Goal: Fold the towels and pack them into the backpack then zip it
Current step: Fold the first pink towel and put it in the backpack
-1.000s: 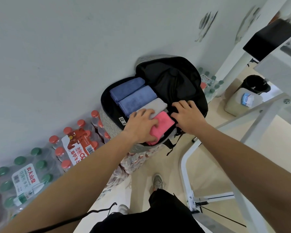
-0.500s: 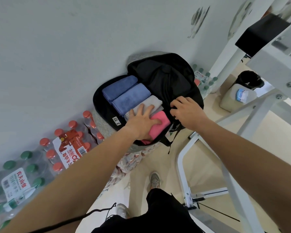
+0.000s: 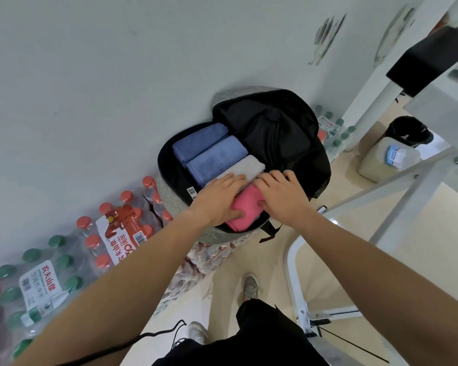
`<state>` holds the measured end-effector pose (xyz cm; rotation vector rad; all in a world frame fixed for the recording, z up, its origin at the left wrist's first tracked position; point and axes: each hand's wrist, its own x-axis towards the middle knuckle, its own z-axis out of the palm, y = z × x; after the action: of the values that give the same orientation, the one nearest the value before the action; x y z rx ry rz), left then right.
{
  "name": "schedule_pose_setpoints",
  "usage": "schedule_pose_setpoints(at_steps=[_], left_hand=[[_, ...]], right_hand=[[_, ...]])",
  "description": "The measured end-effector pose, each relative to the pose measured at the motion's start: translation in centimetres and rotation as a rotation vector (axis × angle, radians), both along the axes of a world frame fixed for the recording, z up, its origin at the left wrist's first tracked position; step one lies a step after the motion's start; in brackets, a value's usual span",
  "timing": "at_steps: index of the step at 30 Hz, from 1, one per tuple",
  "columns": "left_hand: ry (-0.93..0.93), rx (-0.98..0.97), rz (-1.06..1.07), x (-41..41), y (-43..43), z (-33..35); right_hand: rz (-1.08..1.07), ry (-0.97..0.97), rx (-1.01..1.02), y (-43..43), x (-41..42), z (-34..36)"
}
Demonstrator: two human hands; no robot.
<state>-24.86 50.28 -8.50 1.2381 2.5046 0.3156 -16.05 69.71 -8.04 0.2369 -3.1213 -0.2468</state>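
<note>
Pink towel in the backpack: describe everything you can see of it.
The pink towel is folded into a thick, soft-looking bundle, lying nearest the person in the open backpack, beside the grey towel. Its near end reaches the backpack's rim. The left hand rests on its left side; the right hand presses its right side. Its middle shows between them.

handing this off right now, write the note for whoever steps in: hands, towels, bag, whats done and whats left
Left hand: flat, pressing the pink towel and the grey towel.
Right hand: flat on the pink towel's other side.
Backpack: lies open, flap back. Inside, side by side: far blue towel, near blue towel, grey towel, pink towel.
Done: four towels folded and in.
Left: likely settle the pink towel, close the flap, zip.
</note>
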Motion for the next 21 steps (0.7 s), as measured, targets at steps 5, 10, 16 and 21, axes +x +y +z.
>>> schedule_pose_setpoints(at_steps=[5,10,16,21], left_hand=[[-0.002,0.002,-0.012,0.0,-0.7,0.3],[0.011,-0.009,-0.015,-0.1,-0.6,0.3],[-0.041,0.121,0.051,0.4,-0.9,0.6],[0.003,-0.087,0.095,0.2,-1.9,0.3]], right_hand=[[-0.072,-0.055,0.122,1.0,-1.0,0.6],[-0.039,0.055,0.035,-0.1,-1.3,1.2],[0.041,-0.043,-0.113,-1.5,-2.3,-0.8],[0.036,-0.176,-0.090,-1.2,-3.3,-2.9]])
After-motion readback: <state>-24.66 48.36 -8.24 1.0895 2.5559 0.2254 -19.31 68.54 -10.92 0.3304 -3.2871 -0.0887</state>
